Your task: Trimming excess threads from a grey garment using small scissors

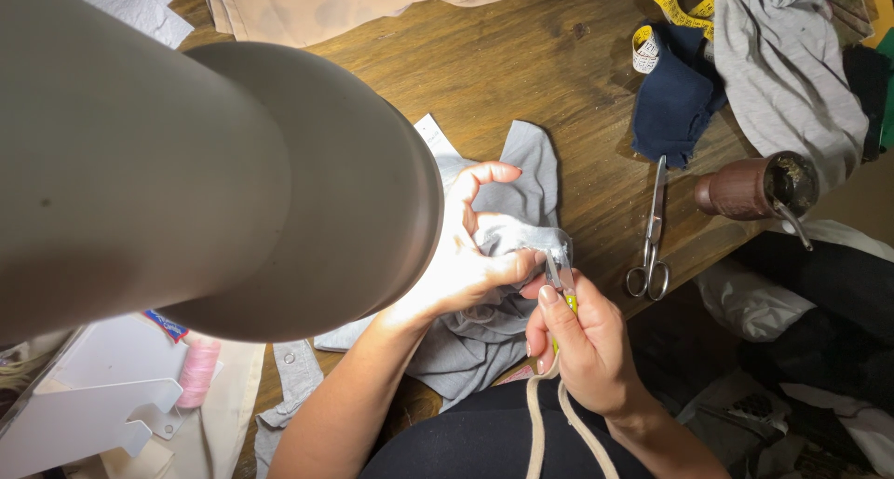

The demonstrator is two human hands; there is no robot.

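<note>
Head view, looking down: the left hand (466, 256) has its fingers (484, 175) curled and pinching a fold of grey cloth (484, 335), thumb pressed against the bunched edge just above the lap. The right hand (582, 344) is closed on a small pair of thread snips (562, 279) with a yellow-green grip, its fingers wrapped round the handle and the thin metal tip touching the fold that the left hand holds up.

The cloth looks like light, soft jersey: it droops and creases wherever it is not held, so I judge it wants pinching close to the spot being worked, pulled a little taut, or it will slide and pucker under the blades. The snips look light and stiff, easy to steer from the grip.

The grey piece spills from the hands over the bench (521, 69) edge and onto the person's lap. Further out lie steel scissors (652, 232), a navy scrap (675, 97), a yellow tape measure (666, 4) and a brown cup (750, 188) with a metal straw.

A big lamp shade (186, 162) blocks the whole left part of the view, and its glare washes out the left palm. Whether the blades are open I cannot make out, nor which seam or thread they meet. A pale cord (549, 428) hangs below the right hand; its ends are cut off.
</note>
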